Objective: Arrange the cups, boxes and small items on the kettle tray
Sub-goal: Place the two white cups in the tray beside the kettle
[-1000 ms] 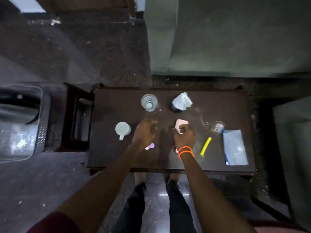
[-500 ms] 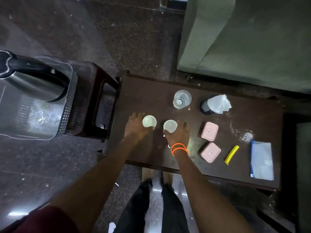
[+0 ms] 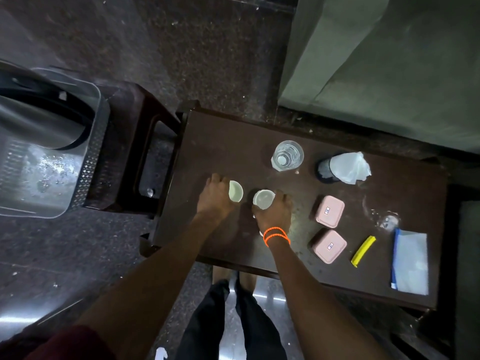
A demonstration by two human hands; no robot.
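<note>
1. A pale cup (image 3: 235, 191) is gripped by the left hand (image 3: 213, 198), whose fingers are curled round its left side; the cup is tilted, its mouth turned to the right.
2. A second pale cup (image 3: 264, 199) is gripped by the right hand (image 3: 275, 211), with fingers wrapped round its right and near sides; its mouth faces up.
3. Both cups are held just beside each other over the left half of the dark table (image 3: 223, 141). Whether they touch the tabletop cannot be told.
4. Two orange bands (image 3: 275, 235) are worn on the right wrist.
5. Two pink boxes (image 3: 329, 211) (image 3: 329, 246) lie on the table to the right of the hands, one behind the other, near but apart.
6. A yellow strip (image 3: 363, 251) lies right of the nearer box, and a blue-edged packet (image 3: 411, 261) lies at the table's right end.
7. A clear glass (image 3: 287, 155) stands behind the cups; to its right a dark holder (image 3: 324, 170) is seen with a white tissue (image 3: 350, 167) on it.
8. The kettle (image 3: 39, 120) is seen on its metal tray (image 3: 88, 162) at far left, well apart from the cups, beyond a dark stool (image 3: 145, 120).
</note>
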